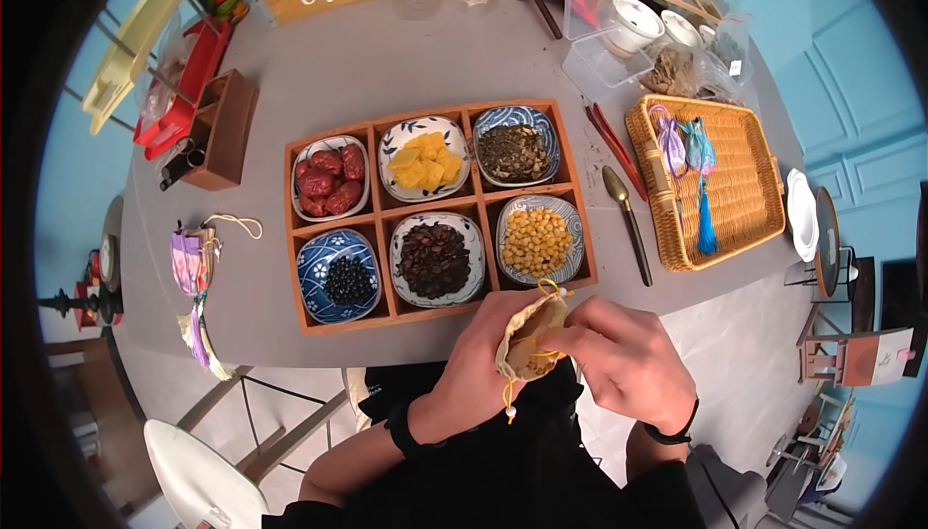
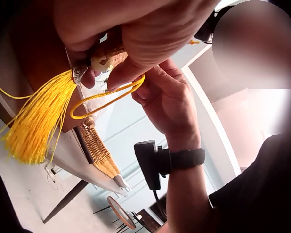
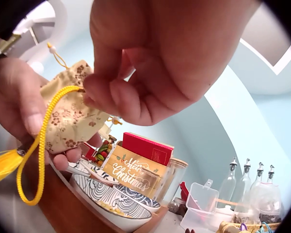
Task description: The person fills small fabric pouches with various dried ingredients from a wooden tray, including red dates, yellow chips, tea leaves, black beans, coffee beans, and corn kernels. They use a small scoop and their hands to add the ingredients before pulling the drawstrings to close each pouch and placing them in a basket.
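My left hand [image 1: 472, 363] holds a pale yellow drawstring pouch [image 3: 70, 119] with a brown flower print, its mouth facing up in the head view. At the mouth, the thumb and bent fingers of my right hand [image 1: 628, 360] pinch the pouch's edge. A thick yellow cord loop [image 3: 40, 145] hangs from the pouch, and a yellow tassel [image 2: 36, 121] dangles beneath it. Beyond the hands stands a divided wooden tray [image 1: 435, 315] with small dishes. Nearest the pouch is the dish of yellow beans [image 1: 537, 241]. Fingers partly hide the pouch's inside.
Other dishes hold red dates [image 1: 331, 181], yellow pieces [image 1: 423, 161], dried herbs [image 1: 512, 152], dark seeds [image 1: 435, 260] and black beans [image 1: 350, 282]. A spoon [image 1: 630, 224] and wicker basket [image 1: 720, 210] with sachets lie right. Another sachet [image 1: 193, 263] lies left.
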A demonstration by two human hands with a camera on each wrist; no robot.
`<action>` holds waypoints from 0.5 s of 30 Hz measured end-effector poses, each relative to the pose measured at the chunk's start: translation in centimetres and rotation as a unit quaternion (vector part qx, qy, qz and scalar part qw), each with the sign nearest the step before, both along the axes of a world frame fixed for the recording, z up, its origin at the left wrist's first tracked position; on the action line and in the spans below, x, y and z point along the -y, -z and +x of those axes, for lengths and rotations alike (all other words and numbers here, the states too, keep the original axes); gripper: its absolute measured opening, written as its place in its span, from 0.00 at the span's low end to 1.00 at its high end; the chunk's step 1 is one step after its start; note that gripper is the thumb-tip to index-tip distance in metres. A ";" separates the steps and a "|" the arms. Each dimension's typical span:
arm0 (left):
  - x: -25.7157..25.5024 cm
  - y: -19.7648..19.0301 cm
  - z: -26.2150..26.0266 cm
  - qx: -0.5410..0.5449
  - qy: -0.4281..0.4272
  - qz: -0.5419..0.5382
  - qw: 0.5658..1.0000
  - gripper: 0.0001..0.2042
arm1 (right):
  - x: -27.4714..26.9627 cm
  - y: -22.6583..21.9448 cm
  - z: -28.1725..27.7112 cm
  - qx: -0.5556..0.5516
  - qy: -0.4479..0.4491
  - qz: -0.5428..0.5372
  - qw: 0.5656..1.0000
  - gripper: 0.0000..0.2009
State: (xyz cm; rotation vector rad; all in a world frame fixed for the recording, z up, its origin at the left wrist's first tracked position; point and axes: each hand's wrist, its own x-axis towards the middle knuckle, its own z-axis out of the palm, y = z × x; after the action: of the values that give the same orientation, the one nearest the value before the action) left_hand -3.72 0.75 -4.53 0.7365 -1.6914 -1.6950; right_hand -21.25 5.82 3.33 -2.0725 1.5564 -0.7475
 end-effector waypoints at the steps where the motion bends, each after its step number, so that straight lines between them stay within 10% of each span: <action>1: 0.2 -0.3 0.0 0.034 -0.012 -0.115 0.993 0.26 | -0.2 0.0 -0.1 0.002 0.005 0.001 1.000 0.17; 11: -0.2 -0.8 -0.9 0.048 -0.011 -0.027 0.998 0.27 | 0.7 -1.3 -1.4 -0.067 -0.064 0.113 0.989 0.17; 15: -0.2 -1.9 -1.3 0.031 0.040 0.180 0.982 0.28 | 2.8 -0.2 -3.5 0.054 -0.108 0.150 0.981 0.15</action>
State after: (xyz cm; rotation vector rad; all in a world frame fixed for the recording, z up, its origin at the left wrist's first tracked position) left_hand -5.07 0.96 -2.66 0.9021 -1.4873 -2.0847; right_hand -24.78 3.06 3.51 -1.9037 1.2722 -0.5040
